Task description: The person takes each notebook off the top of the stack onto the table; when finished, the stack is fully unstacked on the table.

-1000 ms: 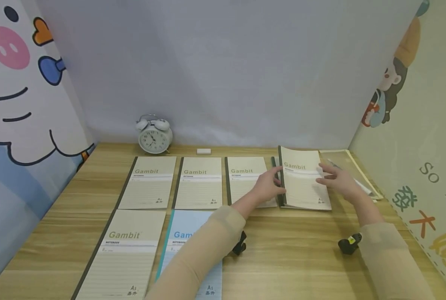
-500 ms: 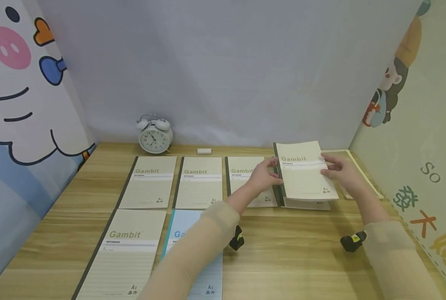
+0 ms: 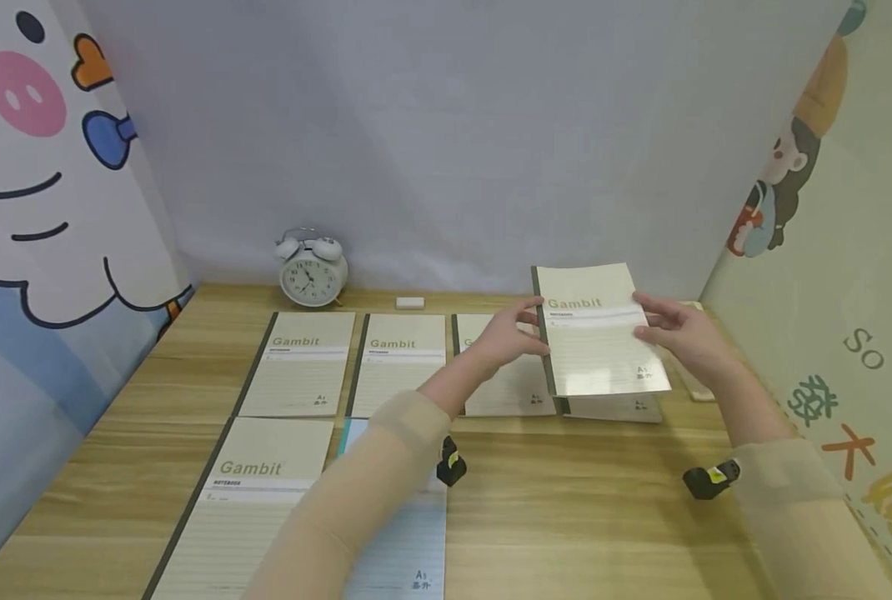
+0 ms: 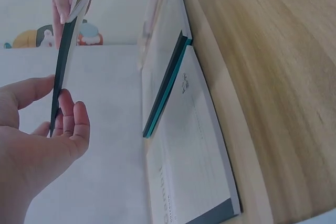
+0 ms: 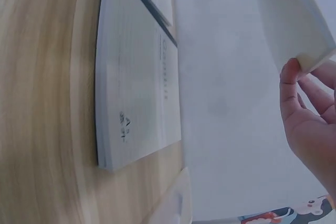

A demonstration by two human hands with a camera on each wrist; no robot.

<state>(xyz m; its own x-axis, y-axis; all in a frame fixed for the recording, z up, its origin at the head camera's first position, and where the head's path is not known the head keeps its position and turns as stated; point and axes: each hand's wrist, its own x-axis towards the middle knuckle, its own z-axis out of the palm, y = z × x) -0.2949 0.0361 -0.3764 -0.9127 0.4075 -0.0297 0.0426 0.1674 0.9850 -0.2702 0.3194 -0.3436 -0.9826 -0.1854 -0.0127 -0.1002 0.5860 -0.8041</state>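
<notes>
A beige "Gambit" notebook (image 3: 596, 354) with a dark spine is held up at the back right, tilted toward the head camera. My left hand (image 3: 508, 337) pinches its spine edge between thumb and fingers. On the opposite edge, my right hand (image 3: 682, 333) grips the pages; the right wrist view has the thumb against the notebook's corner (image 5: 310, 59). Below it lies a stack of notebooks (image 3: 613, 408), partly covered in the head view. The left wrist view gives that stack (image 4: 169, 85) one dark and one teal spine. Another beige notebook (image 3: 509, 392) lies left of it, beneath the left hand.
Two beige notebooks (image 3: 397, 375) continue the back row leftward. In front lie a beige notebook (image 3: 258, 500) and a blue one (image 3: 416, 550), overlapped by the left sleeve. An alarm clock (image 3: 313, 275) and white eraser (image 3: 410, 303) stand behind. A pale-edged pouch (image 3: 697, 387) lies right.
Both hands have lifted the top notebook off the right-hand stack, moving it up and slightly left. The notebook beneath has come into view, while the right hand now covers more of the pouch.
</notes>
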